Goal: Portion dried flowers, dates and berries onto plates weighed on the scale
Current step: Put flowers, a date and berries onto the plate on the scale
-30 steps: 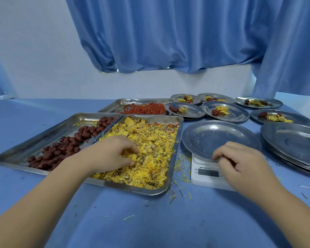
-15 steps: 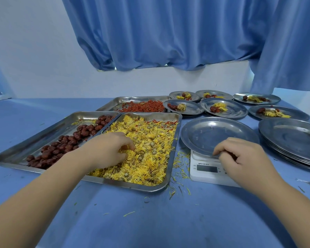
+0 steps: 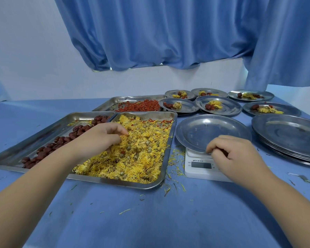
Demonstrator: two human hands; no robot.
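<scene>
Flower step: the left hand [image 3: 100,138], fingers curled round a pinch of flowers [image 3: 141,149], digs in the tray [image 3: 115,182] near the front edge of the worktop [image 3: 150,221]. The right hand [image 3: 236,156] pinches the empty plate [image 3: 209,133] on the scale [image 3: 200,165]. Next, a gentle carry across.

The trays [image 3: 115,182] at the left and centre of the frame are bright sheet metal, glossy with faint scuffs. The plate [image 3: 211,131] on the scale [image 3: 200,173] and the stacked plates [image 3: 290,135] at the right edge are the same shiny metal. The scale is smooth white plastic with a dull grey display. The dried flowers [image 3: 141,149] look dry, stringy and matt. The dates [image 3: 61,140] are wrinkled with a slight gloss, and the berries [image 3: 140,106] are matt. The worktop [image 3: 150,221] is smooth, matt blue. The curtain [image 3: 168,33] across the top is soft blue cloth in folds, and the wall [image 3: 25,51] is matt white.
</scene>
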